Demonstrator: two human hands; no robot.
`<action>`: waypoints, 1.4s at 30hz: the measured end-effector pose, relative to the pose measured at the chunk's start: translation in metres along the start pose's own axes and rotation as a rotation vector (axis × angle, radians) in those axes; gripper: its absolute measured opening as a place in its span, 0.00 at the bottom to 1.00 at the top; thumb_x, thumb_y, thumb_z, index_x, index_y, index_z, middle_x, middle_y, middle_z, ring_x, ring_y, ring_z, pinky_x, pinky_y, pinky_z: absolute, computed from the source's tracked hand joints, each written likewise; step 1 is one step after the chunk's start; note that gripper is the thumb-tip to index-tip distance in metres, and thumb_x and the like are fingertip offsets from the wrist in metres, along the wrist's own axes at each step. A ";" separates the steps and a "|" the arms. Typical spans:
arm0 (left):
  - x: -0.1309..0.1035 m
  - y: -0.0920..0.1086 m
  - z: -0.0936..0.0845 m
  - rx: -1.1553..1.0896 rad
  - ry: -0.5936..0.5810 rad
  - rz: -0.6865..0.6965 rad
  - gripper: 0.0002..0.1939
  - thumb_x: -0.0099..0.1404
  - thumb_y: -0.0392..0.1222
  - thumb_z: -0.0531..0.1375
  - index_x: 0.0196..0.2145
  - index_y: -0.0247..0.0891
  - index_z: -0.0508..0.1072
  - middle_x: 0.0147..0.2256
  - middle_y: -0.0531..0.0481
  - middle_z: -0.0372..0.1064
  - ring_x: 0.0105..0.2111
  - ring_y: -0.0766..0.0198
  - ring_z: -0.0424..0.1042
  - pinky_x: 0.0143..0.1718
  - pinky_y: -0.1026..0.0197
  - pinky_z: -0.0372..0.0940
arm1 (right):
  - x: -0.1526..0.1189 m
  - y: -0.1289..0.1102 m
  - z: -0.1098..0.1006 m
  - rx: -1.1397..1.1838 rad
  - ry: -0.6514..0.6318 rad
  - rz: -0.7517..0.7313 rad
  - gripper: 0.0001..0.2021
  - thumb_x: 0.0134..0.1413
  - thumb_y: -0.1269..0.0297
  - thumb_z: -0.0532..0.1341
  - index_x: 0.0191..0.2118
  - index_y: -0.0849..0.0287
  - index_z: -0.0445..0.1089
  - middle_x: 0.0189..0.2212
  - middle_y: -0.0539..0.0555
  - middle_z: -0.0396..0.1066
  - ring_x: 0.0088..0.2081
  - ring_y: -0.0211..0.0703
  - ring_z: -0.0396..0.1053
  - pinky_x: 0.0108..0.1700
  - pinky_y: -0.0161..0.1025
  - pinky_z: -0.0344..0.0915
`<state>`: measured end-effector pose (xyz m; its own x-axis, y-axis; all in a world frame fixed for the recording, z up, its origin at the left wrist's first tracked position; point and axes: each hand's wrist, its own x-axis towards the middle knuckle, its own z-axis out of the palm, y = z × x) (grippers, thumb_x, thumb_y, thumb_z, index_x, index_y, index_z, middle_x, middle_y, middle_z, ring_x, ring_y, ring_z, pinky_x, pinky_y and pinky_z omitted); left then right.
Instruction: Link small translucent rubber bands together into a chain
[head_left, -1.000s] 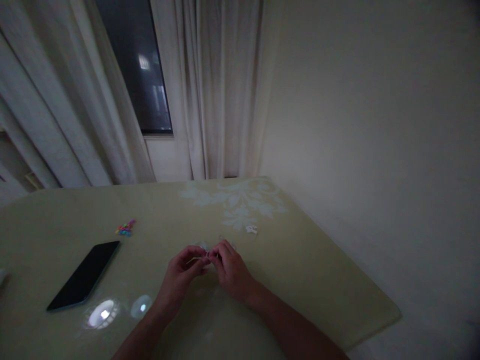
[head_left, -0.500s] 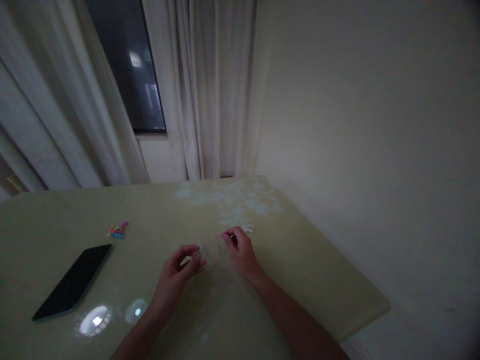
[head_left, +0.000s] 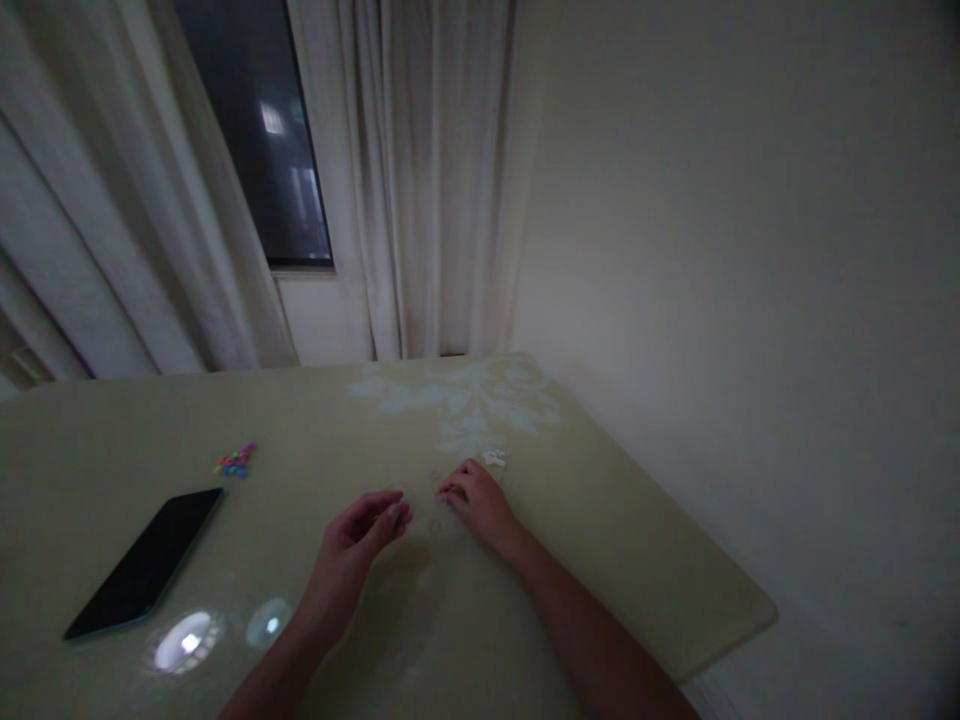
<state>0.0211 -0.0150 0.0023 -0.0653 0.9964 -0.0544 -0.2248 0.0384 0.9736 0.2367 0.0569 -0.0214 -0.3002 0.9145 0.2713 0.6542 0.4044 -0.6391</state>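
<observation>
Low over the table [head_left: 600, 580], my left hand [head_left: 364, 530] is closed, thumb against the fingertips; whatever it pinches is too small and faint to name. My right hand [head_left: 480, 505] is also closed in a pinch a short way to the right, its fingertips close to the tabletop, on something I cannot make out. Between the hands lies a faint, pinkish ring-like thing [head_left: 435, 525], hard to see against the pale surface. Just beyond the right hand is a small cluster of white pieces [head_left: 495, 458].
A small heap of multicoloured pieces [head_left: 235, 461] lies on the left of the table. Nearer to me is a dark flat tablet [head_left: 146, 562]. Lamp reflections [head_left: 186, 642] shine on the glossy top. Curtains [head_left: 405, 180] hang behind, and a wall [head_left: 712, 250] borders the right side.
My right hand has come down slightly, its fingertips lower and nearer to the left hand. The fingers of my left hand have drawn closer together. The other things stay in place.
</observation>
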 end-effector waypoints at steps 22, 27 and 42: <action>0.004 -0.007 -0.003 0.020 -0.052 0.038 0.24 0.57 0.56 0.73 0.46 0.39 0.81 0.39 0.44 0.83 0.42 0.56 0.81 0.45 0.58 0.75 | -0.002 -0.011 -0.006 0.018 -0.017 -0.016 0.05 0.54 0.74 0.69 0.36 0.60 0.77 0.38 0.53 0.71 0.42 0.41 0.70 0.47 0.36 0.65; 0.004 -0.004 -0.001 0.027 -0.036 0.023 0.27 0.54 0.59 0.74 0.45 0.39 0.82 0.38 0.43 0.84 0.40 0.54 0.82 0.45 0.57 0.76 | 0.004 -0.007 0.005 -0.043 -0.005 -0.018 0.02 0.59 0.71 0.69 0.38 0.58 0.79 0.40 0.53 0.71 0.44 0.42 0.70 0.49 0.37 0.64; 0.003 -0.005 0.000 0.039 -0.061 -0.018 0.29 0.55 0.59 0.73 0.48 0.39 0.79 0.44 0.41 0.83 0.46 0.52 0.81 0.49 0.56 0.74 | -0.010 -0.034 0.011 0.306 0.111 -0.127 0.04 0.69 0.70 0.60 0.39 0.58 0.68 0.39 0.51 0.66 0.41 0.41 0.66 0.46 0.37 0.65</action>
<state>0.0226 -0.0121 -0.0029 -0.0017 0.9982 -0.0595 -0.1872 0.0582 0.9806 0.2093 0.0334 -0.0105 -0.2775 0.8598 0.4286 0.3731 0.5076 -0.7766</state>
